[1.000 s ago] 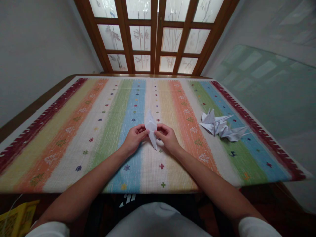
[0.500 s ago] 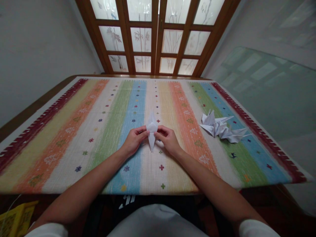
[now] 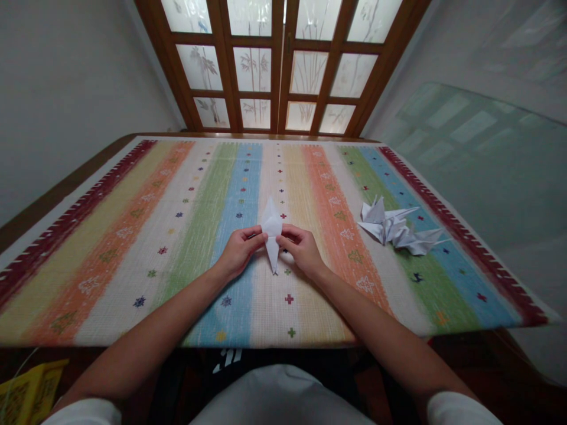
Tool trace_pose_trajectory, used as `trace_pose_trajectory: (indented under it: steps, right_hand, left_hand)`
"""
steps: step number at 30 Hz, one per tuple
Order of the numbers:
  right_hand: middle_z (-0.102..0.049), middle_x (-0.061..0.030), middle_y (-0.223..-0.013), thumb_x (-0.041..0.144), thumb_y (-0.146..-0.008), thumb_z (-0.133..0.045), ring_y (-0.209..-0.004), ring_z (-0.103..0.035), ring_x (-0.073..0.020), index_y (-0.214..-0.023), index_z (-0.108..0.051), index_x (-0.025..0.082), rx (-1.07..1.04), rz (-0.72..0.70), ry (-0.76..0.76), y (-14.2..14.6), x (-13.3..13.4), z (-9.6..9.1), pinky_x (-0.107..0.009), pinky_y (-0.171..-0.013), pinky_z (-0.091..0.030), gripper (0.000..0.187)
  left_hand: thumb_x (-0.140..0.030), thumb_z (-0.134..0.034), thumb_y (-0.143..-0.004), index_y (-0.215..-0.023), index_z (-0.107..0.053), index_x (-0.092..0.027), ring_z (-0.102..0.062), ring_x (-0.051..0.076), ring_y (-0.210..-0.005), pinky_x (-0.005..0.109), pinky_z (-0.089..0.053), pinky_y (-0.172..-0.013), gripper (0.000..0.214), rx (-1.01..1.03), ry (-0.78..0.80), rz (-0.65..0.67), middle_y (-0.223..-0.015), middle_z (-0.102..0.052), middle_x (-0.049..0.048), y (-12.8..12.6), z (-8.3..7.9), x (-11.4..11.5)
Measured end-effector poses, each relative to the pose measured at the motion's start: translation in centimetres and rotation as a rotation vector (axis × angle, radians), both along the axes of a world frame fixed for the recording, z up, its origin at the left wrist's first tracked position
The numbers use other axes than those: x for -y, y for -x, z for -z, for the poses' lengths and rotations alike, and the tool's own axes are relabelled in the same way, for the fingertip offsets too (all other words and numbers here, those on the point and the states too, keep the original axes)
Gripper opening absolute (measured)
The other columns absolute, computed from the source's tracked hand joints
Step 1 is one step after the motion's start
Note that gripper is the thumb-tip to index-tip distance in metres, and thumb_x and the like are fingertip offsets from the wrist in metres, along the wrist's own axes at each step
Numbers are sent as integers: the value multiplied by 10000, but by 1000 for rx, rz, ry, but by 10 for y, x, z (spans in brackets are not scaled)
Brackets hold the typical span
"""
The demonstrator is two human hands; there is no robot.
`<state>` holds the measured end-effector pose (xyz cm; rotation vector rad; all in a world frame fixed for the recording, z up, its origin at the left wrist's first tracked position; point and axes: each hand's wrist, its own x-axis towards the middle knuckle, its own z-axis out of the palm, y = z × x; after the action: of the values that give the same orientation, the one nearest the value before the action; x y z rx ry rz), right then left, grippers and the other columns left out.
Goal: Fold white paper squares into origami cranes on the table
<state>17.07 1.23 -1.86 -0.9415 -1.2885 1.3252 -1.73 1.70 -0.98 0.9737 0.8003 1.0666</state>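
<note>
A white folded paper piece, narrow and pointed at both ends, stands upright over the middle of the striped tablecloth. My left hand pinches its left side and my right hand pinches its right side, fingers closed on the paper. Its lower tip points down between my two hands, close to the cloth.
Finished white paper cranes lie in a small heap on the cloth to the right. A wooden-framed frosted glass door stands behind the table. A yellow object sits low at the left, below the table edge.
The paper has turned slightly between my fingers and its lower tip has shortened a little. Both hands stay in the same place.
</note>
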Motion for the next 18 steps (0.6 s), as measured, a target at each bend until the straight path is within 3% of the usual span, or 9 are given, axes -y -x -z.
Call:
trace_pose_trajectory:
  steps: [7, 13, 18]
  right_hand:
    - [-766, -99, -1294, 441, -775, -884, -1154, -716, -263, -884, -859, 251, -4, 24, -46, -1, 0, 2, -407, -939, -622, 220]
    - [-755, -94, -1277, 447, -741, -925, -1076, -730, -241, -874, -854, 253, -50, -1, -25, -1, -2, 3, -417, -946, -624, 245]
    - [-741, -91, -1256, 458, -713, -948, -1131, -708, -246, -877, -848, 251, -81, -15, -8, -2, -3, 2, -438, -1014, -606, 283]
  left_hand:
    - [-469, -953, -707, -868, -828, -129, -766, 274, -950, 394, -594, -921, 397, 5, 35, 42, -889, -814, 117, 1, -1, -1]
    - [-456, -949, -711, -849, -823, -140, -764, 269, -943, 407, -599, -932, 367, 0, 11, 35, -887, -810, 105, 1, -3, 0]
    - [-431, -928, -745, -885, -829, -133, -753, 258, -942, 394, -592, -917, 343, -9, -12, 41, -926, -807, 116, 2, -2, 0]
